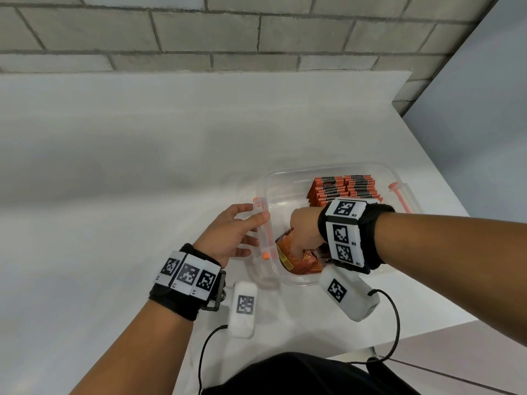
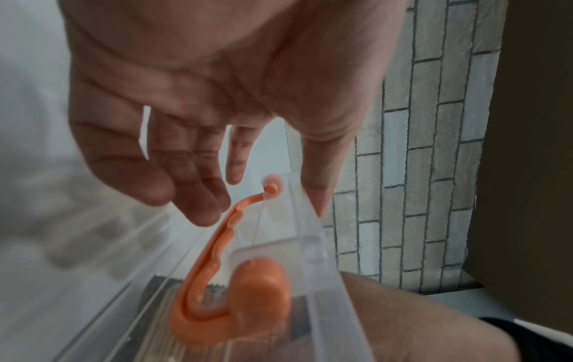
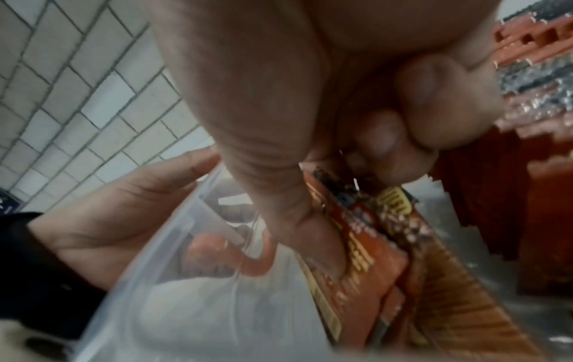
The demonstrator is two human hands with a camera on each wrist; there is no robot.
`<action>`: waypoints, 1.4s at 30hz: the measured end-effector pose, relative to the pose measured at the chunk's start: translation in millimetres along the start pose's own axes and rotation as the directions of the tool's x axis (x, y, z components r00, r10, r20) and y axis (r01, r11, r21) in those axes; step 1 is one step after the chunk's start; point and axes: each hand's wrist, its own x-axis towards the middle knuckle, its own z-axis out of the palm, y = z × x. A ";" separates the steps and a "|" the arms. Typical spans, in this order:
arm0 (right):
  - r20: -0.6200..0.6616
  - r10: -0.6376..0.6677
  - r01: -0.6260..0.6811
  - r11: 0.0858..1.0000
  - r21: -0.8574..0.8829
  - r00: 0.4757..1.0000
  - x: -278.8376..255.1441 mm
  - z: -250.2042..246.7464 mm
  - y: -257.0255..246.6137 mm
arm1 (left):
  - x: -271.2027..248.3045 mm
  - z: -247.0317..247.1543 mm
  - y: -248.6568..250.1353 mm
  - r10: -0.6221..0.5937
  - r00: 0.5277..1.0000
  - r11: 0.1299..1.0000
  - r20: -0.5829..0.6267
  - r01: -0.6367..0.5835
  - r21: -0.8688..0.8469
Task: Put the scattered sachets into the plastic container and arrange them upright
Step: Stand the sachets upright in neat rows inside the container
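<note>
Left of centre in the head view, the left hand (image 1: pixel 232 234) rests loose, spread fingers on the plastic container (image 1: pixel 299 178) rim, while at centre the right hand (image 1: pixel 303 232) pinches loose sachets (image 1: pixel 288 249) low inside it, below upright sachets (image 1: pixel 342 188) at upper right.

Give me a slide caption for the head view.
Left hand steadies the plastic container while right hand grips loose sachets beside the upright rows.

A white counter (image 1: pixel 142 172) runs along the grey brick wall (image 1: pixel 228 32). A clear plastic container (image 1: pixel 328 169) with orange handles sits directly on it, near the counter's front right corner.
</note>
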 end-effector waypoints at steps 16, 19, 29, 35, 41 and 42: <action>-0.391 -0.202 0.398 0.752 0.526 0.898 -64.2 -46.6 73.5 | -38.6 23.4 48.8 0.427 0.865 0.863 -0.265 -0.477 -0.166; -0.436 -0.278 0.512 0.578 0.635 0.856 -75.6 -45.6 95.4 | -46.2 51.6 62.5 0.368 0.928 0.901 -0.058 -0.371 -0.226; -0.565 -0.279 0.622 0.485 0.614 0.776 -71.4 -7.0 129.0 | -35.6 130.1 59.0 0.173 0.888 0.930 0.425 -0.006 -0.367; -0.801 -0.152 0.694 0.608 0.386 0.578 -61.4 14.1 140.6 | -26.4 134.6 47.5 0.181 0.922 0.929 0.342 -0.047 -0.367; -0.900 -0.186 0.779 0.588 0.218 0.393 -50.9 25.9 144.7 | -21.1 134.5 40.7 0.226 0.930 0.874 0.289 -0.062 -0.482; -0.903 -0.172 0.767 0.603 0.220 0.394 -49.6 27.7 145.7 | -20.4 134.3 40.5 0.229 0.934 0.864 0.273 -0.066 -0.498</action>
